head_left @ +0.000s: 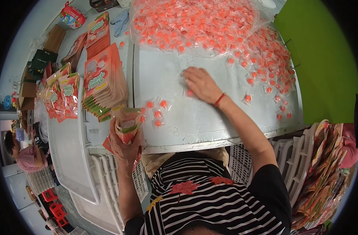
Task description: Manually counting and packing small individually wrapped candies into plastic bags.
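My left hand (125, 147) grips an open pink candy pouch (128, 124) at the table's near left edge, its mouth facing up. My right hand (201, 84) is low over the middle of the table, palm down, with its fingers stretched toward the left. One wrapped red candy (190, 93) shows at the edge of that hand; whatever lies under the palm is hidden. Several wrapped candies (158, 114) lie loose just right of the pouch. A large heap of the same candies (194, 23), partly on clear plastic, covers the far side of the table.
Stacked flat pouches (102, 76) stand left of the table's raised strip, with filled pouches (67, 92) beside them. A white plastic tray (69, 152) sits at the left. A green panel (323, 58) borders the right side. Crates of pouches (323, 164) stand at the lower right.
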The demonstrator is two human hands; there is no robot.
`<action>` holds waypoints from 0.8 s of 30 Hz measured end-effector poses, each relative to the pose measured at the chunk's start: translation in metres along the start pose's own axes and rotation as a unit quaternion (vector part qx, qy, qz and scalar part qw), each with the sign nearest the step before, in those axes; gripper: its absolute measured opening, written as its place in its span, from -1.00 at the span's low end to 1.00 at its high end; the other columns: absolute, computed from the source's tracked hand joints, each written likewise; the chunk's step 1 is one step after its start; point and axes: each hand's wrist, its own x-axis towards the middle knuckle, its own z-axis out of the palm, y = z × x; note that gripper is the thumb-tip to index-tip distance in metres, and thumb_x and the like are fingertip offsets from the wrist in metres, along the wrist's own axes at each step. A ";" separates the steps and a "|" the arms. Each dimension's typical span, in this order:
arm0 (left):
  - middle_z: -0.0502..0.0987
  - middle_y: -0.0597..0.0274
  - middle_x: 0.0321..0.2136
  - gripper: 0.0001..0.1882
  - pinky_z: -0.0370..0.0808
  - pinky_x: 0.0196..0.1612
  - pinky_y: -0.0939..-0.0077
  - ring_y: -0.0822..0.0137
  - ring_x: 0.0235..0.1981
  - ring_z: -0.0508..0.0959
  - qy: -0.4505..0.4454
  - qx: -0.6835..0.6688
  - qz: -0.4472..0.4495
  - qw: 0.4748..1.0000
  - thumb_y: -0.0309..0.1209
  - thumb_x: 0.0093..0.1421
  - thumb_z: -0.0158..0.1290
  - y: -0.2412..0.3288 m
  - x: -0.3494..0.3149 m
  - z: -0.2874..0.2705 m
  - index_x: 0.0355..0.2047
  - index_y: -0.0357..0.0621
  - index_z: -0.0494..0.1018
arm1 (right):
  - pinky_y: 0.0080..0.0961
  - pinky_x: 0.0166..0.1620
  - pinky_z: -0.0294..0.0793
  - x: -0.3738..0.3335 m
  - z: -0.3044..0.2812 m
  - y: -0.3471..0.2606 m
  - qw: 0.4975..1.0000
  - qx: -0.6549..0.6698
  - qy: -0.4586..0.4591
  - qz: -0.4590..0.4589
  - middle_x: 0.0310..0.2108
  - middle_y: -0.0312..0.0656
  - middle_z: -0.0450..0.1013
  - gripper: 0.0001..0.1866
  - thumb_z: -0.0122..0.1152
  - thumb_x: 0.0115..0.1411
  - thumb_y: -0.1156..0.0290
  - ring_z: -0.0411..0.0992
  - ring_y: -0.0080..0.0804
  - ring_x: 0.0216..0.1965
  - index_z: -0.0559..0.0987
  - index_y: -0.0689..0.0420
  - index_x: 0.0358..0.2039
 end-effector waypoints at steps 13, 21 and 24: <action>0.37 -0.05 0.03 -0.12 0.33 0.05 0.18 -0.06 -0.02 0.40 -0.002 -0.034 0.007 0.999 -0.39 -0.15 0.34 0.004 0.005 0.006 0.18 -0.21 0.15 | -0.14 0.18 0.14 -0.111 -0.040 -0.022 0.926 -0.097 0.215 0.293 0.10 0.21 0.22 -0.48 0.07 0.21 0.29 0.19 0.11 0.12 0.29 0.33 0.11; 0.38 -0.04 0.02 -0.13 0.33 0.05 0.18 -0.07 -0.01 0.40 0.018 -0.023 0.035 0.999 -0.41 -0.15 0.34 0.013 0.001 -0.002 0.17 -0.20 0.16 | 0.25 0.09 0.06 -0.029 0.035 -0.081 0.969 -0.132 0.050 0.203 0.12 0.05 0.20 -0.45 0.17 0.08 0.00 0.14 0.15 0.14 0.42 -0.03 0.04; 0.38 -0.09 0.01 -0.10 0.32 0.05 0.16 -0.10 -0.01 0.40 0.001 -0.008 0.006 1.000 -0.40 -0.16 0.35 0.004 -0.008 -0.001 0.18 -0.21 0.14 | 0.33 0.08 0.07 -0.024 0.073 -0.107 0.974 -0.160 0.079 0.136 0.11 0.04 0.21 -0.45 0.17 0.08 -0.02 0.10 0.24 0.15 0.44 -0.01 0.02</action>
